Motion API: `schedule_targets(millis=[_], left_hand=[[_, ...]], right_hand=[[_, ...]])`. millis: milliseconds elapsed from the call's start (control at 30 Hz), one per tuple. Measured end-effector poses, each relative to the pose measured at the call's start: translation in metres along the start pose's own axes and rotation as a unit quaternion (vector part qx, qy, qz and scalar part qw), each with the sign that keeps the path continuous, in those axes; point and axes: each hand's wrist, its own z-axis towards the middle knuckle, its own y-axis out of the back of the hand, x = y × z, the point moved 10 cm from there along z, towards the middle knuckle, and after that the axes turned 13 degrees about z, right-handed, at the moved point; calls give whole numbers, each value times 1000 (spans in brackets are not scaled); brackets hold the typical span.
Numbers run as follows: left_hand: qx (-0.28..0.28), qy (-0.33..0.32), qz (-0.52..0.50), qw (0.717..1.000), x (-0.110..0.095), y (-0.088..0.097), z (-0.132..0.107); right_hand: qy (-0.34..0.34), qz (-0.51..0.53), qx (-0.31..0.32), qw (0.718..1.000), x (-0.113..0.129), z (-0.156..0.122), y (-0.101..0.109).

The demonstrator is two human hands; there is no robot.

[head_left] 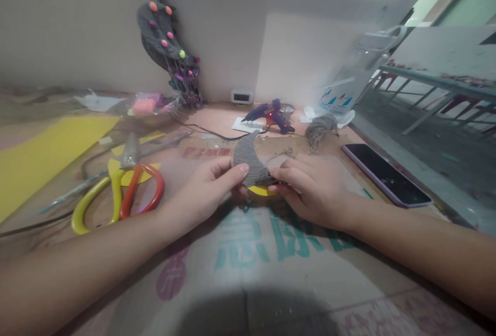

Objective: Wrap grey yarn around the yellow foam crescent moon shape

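Observation:
Both my hands meet over a sheet of printed cardboard (248, 269) on the table. My left hand (205, 188) pinches the side of a pointed, curved shape wrapped in grey yarn (250, 163), thumb on its face. My right hand (310, 188) is closed on the shape's lower end, where a yellow foam edge (259, 191) shows unwrapped. A thin strand of yarn runs from the shape towards a grey yarn ball (321, 128) lying behind my right hand.
Scissors with yellow and red handles (116, 191) lie to the left near yellow foam sheets (42, 157). A blue glue gun (271, 115) with its cord rests at the back. A phone (385, 173) lies to the right. A grey decorated piece (166, 46) leans on the wall.

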Motion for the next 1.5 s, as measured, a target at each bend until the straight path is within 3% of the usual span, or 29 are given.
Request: schedule_targets(millis=[600,967,1167,1500], left_hand=[[20,-11,22,999,-3,-3,1],[0,0,10,1000,-3,-1,1],[6,1,24,1000,-2,-2,1],[33,16,-59,998,10,-8,4]], right_hand=[[23,8,-11,1000,3,-2,3],[-32,39,7,999,-5,-1,0],[-19,18,-9,1000,0,3,4],[9,2,-8,1000,3,1,2]])
